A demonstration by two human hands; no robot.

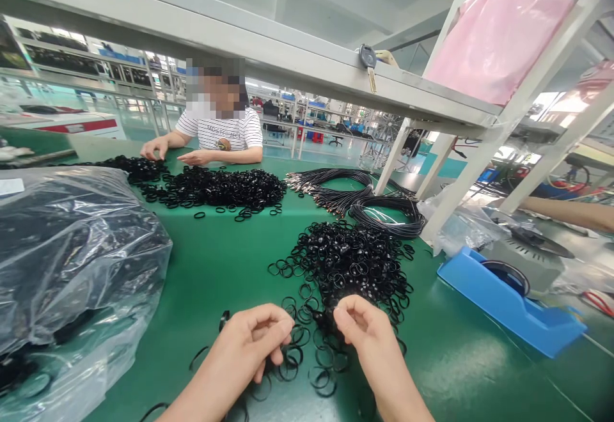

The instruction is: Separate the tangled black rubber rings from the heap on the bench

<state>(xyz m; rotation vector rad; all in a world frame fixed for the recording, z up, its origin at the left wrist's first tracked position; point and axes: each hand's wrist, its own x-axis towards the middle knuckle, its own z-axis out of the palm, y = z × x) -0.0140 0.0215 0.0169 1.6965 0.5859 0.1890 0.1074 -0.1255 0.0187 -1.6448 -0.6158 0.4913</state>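
A heap of small black rubber rings [350, 259] lies on the green table [215, 268] straight in front of me. My left hand [249, 342] is curled at the heap's near edge, fingers pinched over several loose rings. My right hand [367, 332] is also pinched shut, thumb against fingertips at the front of the heap, on something too small to make out. The two hands are a short gap apart, with scattered rings between and below them.
A large clear plastic bag [71, 262] of black parts fills the left. A person in a striped shirt [225, 131] sits across, hands on a second ring pile [211, 188]. Coiled black cables [364, 201] lie behind; a blue tape dispenser [508, 300] stands right. Another person's arm [570, 212] reaches in at far right.
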